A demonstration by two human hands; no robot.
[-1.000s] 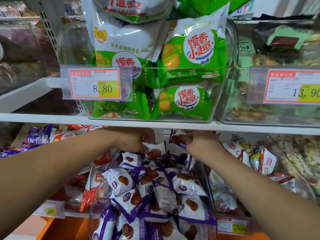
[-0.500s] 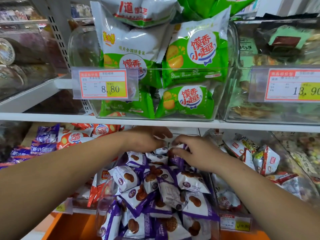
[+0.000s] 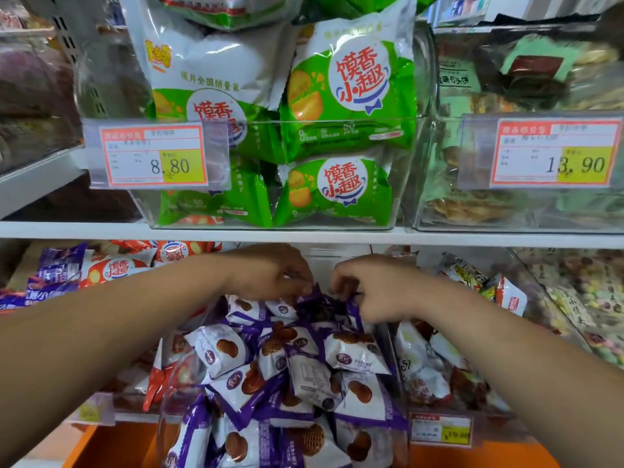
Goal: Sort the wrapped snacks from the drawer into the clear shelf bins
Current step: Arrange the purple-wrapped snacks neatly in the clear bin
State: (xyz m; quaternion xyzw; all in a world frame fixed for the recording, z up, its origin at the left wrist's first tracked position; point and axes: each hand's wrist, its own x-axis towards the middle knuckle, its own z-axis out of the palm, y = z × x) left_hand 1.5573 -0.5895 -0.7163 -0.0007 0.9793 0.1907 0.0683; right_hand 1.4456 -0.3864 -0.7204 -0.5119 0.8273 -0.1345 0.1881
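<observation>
Hands [image 3: 273, 275] drawn back, gripping purple-white packets [image 3: 317, 302].

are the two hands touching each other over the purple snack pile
Apart. The head view shows a strip of white shelf back between the left hand and right hand.

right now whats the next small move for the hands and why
Probably press the purple packets down toward the back of the clear bin. Both the left hand and right hand pinch them atop a heaped pile.
</observation>
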